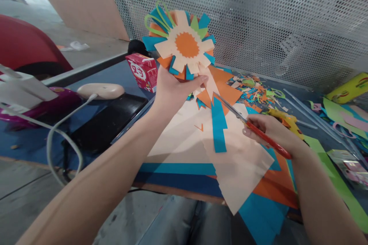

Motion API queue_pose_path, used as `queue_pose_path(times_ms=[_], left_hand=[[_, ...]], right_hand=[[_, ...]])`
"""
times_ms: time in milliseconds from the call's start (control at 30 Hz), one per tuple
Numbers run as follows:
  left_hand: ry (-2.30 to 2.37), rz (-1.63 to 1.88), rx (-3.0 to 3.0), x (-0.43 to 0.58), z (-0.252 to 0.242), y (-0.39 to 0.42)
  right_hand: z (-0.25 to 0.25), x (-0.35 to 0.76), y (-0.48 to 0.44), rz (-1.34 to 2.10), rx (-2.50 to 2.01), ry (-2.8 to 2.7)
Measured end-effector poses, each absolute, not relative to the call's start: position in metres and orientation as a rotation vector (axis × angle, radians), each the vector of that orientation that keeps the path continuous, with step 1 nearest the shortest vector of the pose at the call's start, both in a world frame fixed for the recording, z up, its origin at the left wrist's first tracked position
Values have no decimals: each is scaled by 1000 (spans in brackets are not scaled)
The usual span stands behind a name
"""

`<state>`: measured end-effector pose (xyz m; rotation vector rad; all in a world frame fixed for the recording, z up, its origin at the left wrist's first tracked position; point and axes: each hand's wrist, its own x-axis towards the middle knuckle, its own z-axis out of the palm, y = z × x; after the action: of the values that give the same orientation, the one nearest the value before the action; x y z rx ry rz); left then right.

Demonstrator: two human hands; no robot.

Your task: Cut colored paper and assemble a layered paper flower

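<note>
My left hand is closed around the lower edge of a layered paper flower, raised above the desk. Cream, orange and blue petals surround its orange toothed centre, with green loops and leaf shapes on top. Paper tails hang below it: a cream strip and an orange piece. My right hand grips red-handled scissors, and their blades reach the notched tip of the cream strip. A notched blue paper strip is seen just beneath the blade tips.
Cream sheets, blue and orange paper cover the desk's front. Small paper scraps lie at the back right. On the left are a red box, a black phone and a cabled white device. A perforated metal panel stands behind.
</note>
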<state>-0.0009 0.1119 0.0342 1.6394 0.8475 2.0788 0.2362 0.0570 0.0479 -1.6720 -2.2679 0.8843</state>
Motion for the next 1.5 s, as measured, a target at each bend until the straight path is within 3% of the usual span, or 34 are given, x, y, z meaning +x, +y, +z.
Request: queue_pose_path(times_ms=[1500], left_hand=[[931,1953,1662,5,37,104]], right_hand=[[41,241,61,754,-1661,-2348]])
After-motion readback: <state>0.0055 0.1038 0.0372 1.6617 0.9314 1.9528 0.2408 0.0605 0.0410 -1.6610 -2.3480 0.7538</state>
